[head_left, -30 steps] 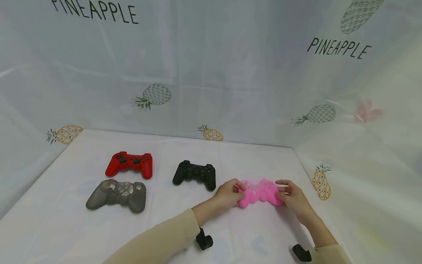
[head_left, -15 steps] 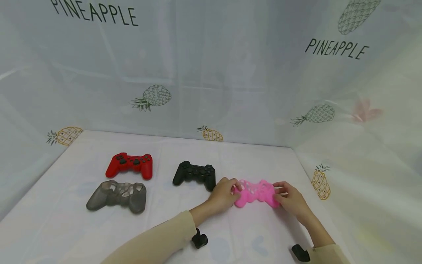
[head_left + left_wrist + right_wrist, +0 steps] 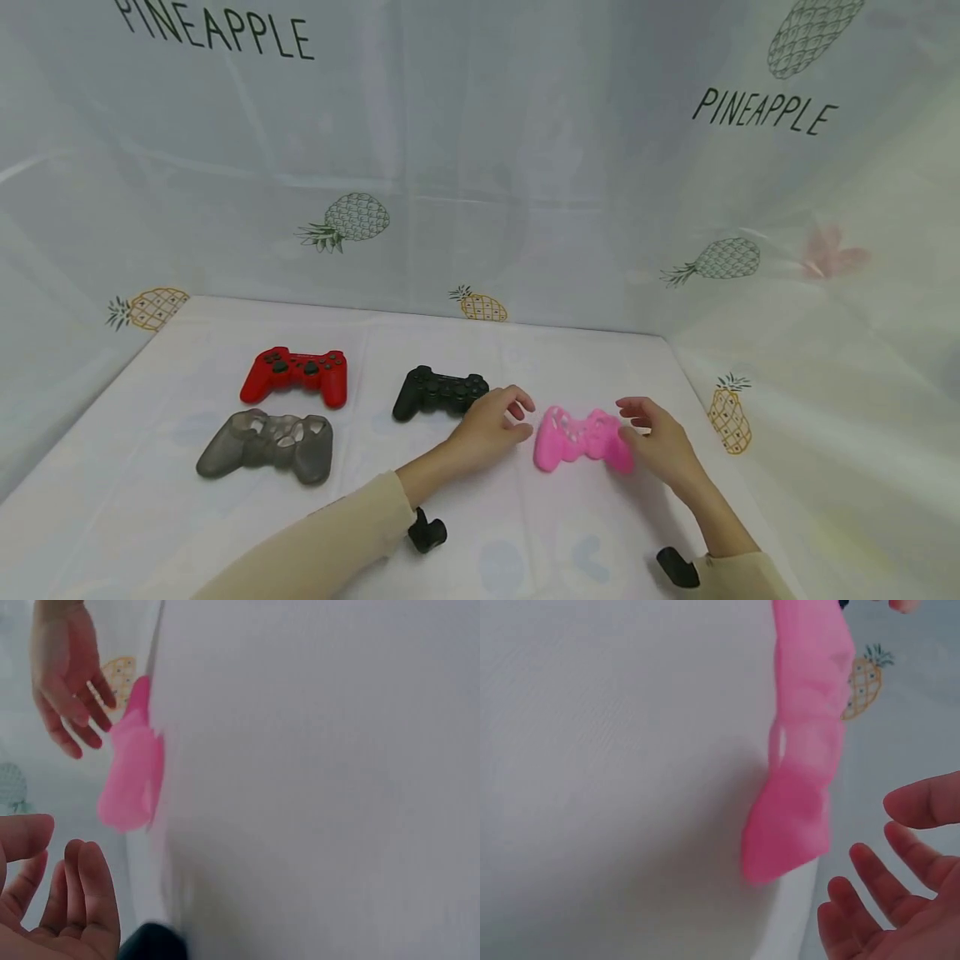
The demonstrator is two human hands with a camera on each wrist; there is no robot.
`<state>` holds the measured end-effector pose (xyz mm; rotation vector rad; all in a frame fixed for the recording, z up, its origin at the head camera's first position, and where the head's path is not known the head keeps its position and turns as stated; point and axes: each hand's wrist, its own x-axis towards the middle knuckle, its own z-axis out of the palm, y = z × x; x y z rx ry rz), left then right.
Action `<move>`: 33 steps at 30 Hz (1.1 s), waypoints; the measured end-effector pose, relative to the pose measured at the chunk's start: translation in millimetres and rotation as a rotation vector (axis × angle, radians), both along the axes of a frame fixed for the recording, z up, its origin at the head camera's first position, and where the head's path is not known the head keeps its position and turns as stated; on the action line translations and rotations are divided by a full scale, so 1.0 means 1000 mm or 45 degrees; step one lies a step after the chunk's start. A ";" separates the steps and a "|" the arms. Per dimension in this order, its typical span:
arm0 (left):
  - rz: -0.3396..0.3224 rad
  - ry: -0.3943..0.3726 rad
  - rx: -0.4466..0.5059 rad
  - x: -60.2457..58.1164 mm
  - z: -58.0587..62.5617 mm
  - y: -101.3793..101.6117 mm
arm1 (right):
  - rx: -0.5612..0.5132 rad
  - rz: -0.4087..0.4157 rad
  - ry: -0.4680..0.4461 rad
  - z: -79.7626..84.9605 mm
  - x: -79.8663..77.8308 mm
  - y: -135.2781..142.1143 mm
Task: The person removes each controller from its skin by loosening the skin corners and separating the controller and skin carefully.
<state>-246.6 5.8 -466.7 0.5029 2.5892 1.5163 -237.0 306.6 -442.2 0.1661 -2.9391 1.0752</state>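
A pink game controller cover (image 3: pixel 597 439), soft-looking and with button holes, lies on the white-covered table right of centre. My left hand (image 3: pixel 487 427) hovers to its left with loosely bent fingers and nothing in them. It overlaps the right grip of a black game controller (image 3: pixel 431 392) in the head view. My right hand (image 3: pixel 660 446) is at the cover's right end, thumb and fingers spread apart. In the right wrist view its fingertips (image 3: pixel 866 859) stand off from the pink cover (image 3: pixel 802 697). The left wrist view shows a gap between the left fingers and the cover (image 3: pixel 127 780).
To the left on the table (image 3: pixel 450 533) lie a red game controller (image 3: pixel 296 371) and, in front of it, a grey controller cover (image 3: pixel 258 446). A pale cloth printed with pineapples (image 3: pixel 480 167) hangs behind and beside the table. Black wrist-worn devices (image 3: pixel 427 533) sit at the sleeves.
The left hand has let go of the pink cover and moved left, now over part of the black controller. The right hand's fingers have loosened from the cover. Earlier the cover shifted slightly left.
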 end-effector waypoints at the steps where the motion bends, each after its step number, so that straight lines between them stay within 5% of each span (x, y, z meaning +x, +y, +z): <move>1: -0.001 0.009 0.002 -0.001 0.003 -0.006 | -0.005 0.013 0.033 0.002 0.001 -0.003; 14: 0.175 0.083 0.019 -0.011 0.038 -0.089 | -0.123 0.186 0.212 0.020 0.000 -0.050; 33: 0.262 0.145 -0.085 -0.009 0.026 -0.154 | -0.250 0.309 0.041 0.011 -0.014 -0.131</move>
